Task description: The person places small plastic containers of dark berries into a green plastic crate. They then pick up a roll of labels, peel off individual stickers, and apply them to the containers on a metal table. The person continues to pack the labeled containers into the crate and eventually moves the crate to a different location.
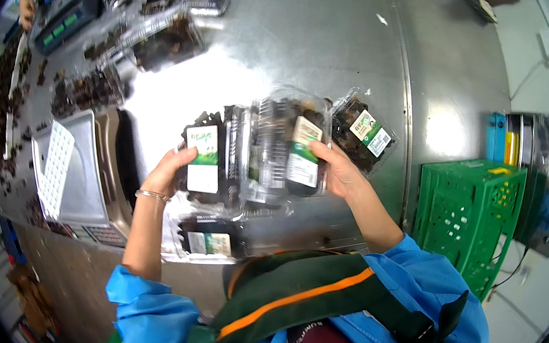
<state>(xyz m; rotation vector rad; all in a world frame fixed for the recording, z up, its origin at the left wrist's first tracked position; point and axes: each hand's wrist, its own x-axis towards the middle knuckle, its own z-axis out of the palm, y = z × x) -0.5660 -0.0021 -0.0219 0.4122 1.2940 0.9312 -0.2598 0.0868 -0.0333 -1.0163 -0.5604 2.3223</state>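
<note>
Several clear packs of dark pieces (254, 150) stand side by side between the two hands, near the front edge of the steel worktop (326, 33); the left hand (174, 169) is clamped on the left-end pack (204, 174), thumb on its label; the right hand (338, 168) is clamped on the right-end pack (304, 147); a loose pack (364, 133) lies just right of that hand; a scale (86, 186) sits to the left.

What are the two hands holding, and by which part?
A row of clear labelled packs, gripped at its outer ends: left hand on the left side, right hand on the right.
</note>
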